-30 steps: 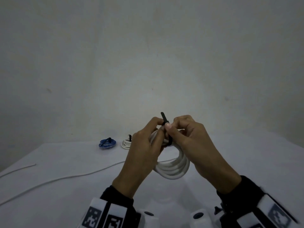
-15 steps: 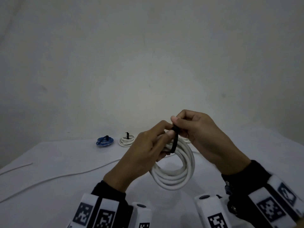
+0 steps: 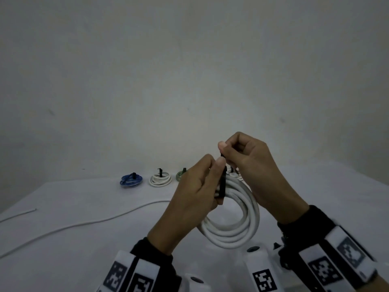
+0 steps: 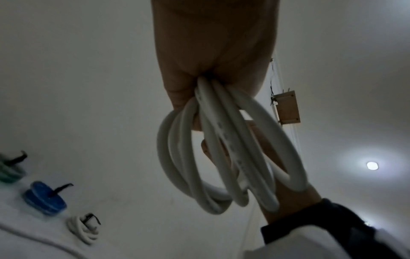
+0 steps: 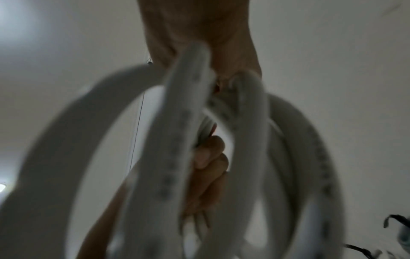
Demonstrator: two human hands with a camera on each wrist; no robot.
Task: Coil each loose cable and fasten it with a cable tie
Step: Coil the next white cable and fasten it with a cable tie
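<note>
A thick white cable coil (image 3: 235, 226) hangs in the air in front of me, with a black cable tie (image 3: 222, 184) wrapped round its top. My left hand (image 3: 202, 186) grips the coil at the top, thumb against the tie. My right hand (image 3: 237, 152) pinches the tie's upper end just above the left thumb. In the left wrist view the coil (image 4: 224, 157) hangs from my curled fingers. The right wrist view shows the coil (image 5: 177, 140) blurred and close. A loose thin white cable (image 3: 84, 223) lies across the table on the left.
Coils with black ties stand in a row at the table's back: a blue one (image 3: 131, 180), a white one (image 3: 160, 179) and a green one (image 3: 181, 174), with another partly hidden behind my hands. A white cloth (image 3: 63, 249) covers the table in front of a plain wall.
Both hands have lifted the coil slightly. My right hand has moved up from the coil with the tie's end, and the tie's band now shows along the coil's top.
</note>
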